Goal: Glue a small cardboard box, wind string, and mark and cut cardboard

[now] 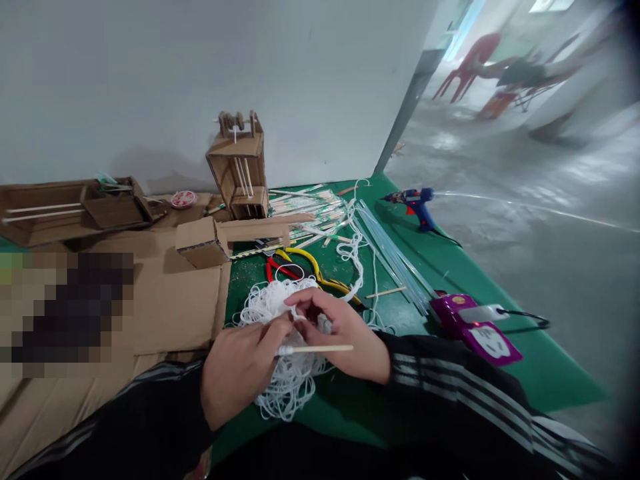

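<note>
String [289, 395] is lying heaped under the left hand [237, 363], holding a stick [325, 348], and the right hand [353, 337], seemingly pinching it (contact partly hidden); keeping String lightly taut should be preventing snags.

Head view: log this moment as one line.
left hand: holding thin pale wooden stick, one end white-wrapped; right hand: over tangled white string pile; green tabletop: blue glue gun

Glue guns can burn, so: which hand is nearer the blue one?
Right. In the picture, the right hand is below and left of the glue gun; the left hand is farther left.
</note>
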`<act>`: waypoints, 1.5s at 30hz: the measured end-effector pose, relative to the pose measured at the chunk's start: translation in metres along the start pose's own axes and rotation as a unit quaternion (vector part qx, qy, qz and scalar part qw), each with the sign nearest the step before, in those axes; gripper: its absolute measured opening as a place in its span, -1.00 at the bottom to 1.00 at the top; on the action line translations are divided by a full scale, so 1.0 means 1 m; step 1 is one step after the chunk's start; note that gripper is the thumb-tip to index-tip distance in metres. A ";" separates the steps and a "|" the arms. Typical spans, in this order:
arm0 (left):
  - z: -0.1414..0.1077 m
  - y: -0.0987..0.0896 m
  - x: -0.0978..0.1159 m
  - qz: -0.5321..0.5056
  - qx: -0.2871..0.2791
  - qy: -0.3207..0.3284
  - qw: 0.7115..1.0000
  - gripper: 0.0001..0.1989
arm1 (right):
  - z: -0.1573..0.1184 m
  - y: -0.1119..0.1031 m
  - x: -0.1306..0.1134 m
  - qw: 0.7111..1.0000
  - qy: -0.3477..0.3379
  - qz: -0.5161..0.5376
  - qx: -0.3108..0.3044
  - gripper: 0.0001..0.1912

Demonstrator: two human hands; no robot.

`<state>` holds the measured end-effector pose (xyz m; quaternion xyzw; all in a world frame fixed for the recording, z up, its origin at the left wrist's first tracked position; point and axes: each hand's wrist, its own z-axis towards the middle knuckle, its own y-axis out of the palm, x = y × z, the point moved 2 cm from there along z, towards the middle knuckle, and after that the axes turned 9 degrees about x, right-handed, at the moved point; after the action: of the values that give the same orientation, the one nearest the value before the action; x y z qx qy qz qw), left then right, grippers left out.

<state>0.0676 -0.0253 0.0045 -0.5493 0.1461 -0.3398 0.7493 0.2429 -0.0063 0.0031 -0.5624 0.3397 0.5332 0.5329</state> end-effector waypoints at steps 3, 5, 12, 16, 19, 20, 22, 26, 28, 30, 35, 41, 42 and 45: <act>-0.002 -0.001 -0.003 -0.052 0.025 -0.028 0.998 -0.63 | 0.000 -0.004 -0.004 0.996 0.026 0.080 -0.012 -0.79; -0.001 -0.003 -0.004 -0.065 0.050 -0.039 0.996 -0.60 | 0.000 -0.004 -0.005 0.992 0.037 0.121 -0.016 -0.78; 0.001 -0.008 -0.005 -0.075 0.084 -0.049 0.992 -0.65 | -0.001 -0.001 -0.004 0.986 0.041 0.161 -0.008 -0.79; 0.000 -0.007 -0.006 -0.079 0.098 -0.048 0.991 -0.69 | -0.001 0.000 -0.007 0.987 0.031 0.158 -0.011 -0.80; -0.003 -0.006 -0.007 -0.082 0.109 -0.041 0.990 -0.69 | -0.001 -0.001 -0.009 0.993 0.022 0.116 -0.010 -0.79; -0.003 -0.005 -0.008 -0.081 0.112 -0.039 0.990 -0.68 | -0.001 -0.001 -0.009 0.995 0.017 0.092 -0.017 -0.78; -0.004 -0.004 -0.008 -0.077 0.118 -0.033 0.989 -0.66 | 0.000 -0.002 -0.010 0.999 0.004 0.038 -0.031 -0.75; -0.005 -0.002 -0.009 -0.074 0.118 -0.027 0.990 -0.68 | 0.001 -0.005 -0.010 0.997 -0.032 -0.058 -0.040 -0.74; -0.006 -0.002 -0.009 -0.077 0.122 -0.027 0.989 -0.69 | 0.001 -0.006 -0.010 0.993 -0.055 -0.086 -0.054 -0.70; -0.005 -0.003 -0.009 -0.075 0.129 -0.030 0.988 -0.71 | 0.001 -0.006 -0.012 0.989 -0.094 -0.097 -0.065 -0.66; -0.003 -0.005 -0.009 -0.060 0.129 -0.036 0.989 -0.75 | -0.002 -0.005 -0.015 0.977 -0.164 -0.109 -0.079 -0.75; -0.002 -0.004 -0.009 -0.067 0.132 -0.037 0.988 -0.78 | -0.003 0.000 -0.011 0.954 -0.225 -0.187 -0.070 -0.89; -0.002 -0.004 -0.009 -0.069 0.132 -0.037 0.988 -0.77 | -0.002 0.000 -0.011 0.948 -0.243 -0.194 -0.066 -0.91; -0.001 -0.005 -0.009 -0.077 0.130 -0.050 0.987 -0.77 | -0.002 0.003 -0.009 0.932 -0.294 -0.201 -0.064 -0.90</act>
<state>0.0589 -0.0208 0.0069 -0.4733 0.0206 -0.3851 0.7920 0.2391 -0.0107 0.0111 -0.4700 0.0123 0.5769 0.6679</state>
